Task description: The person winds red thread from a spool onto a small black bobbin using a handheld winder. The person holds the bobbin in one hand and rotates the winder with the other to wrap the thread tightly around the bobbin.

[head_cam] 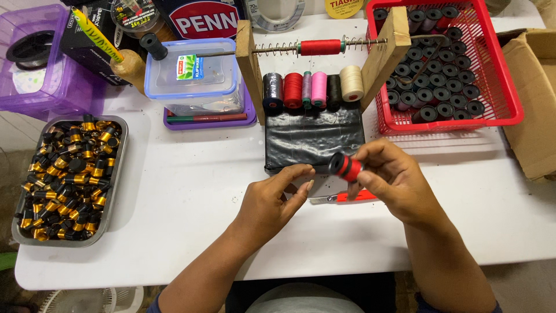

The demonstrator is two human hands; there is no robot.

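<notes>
A small black cylinder with a red thread band is being gripped in the fingertips of the right hand, just above the white table. The left hand is being held half-closed beside it, fingertips near the cylinder's end, nothing clamped. A red-handled cutter is lying under the hands. Farther back, a clear lidded box with a small green-and-white label is being kept left of the thread spools. A red oval sign is sitting behind.

White table; metal tray of black-and-gold parts at left, purple bin behind; red basket at right. Wooden thread rack centre, red-handled cutter in front; clear lidded box on purple lid.
</notes>
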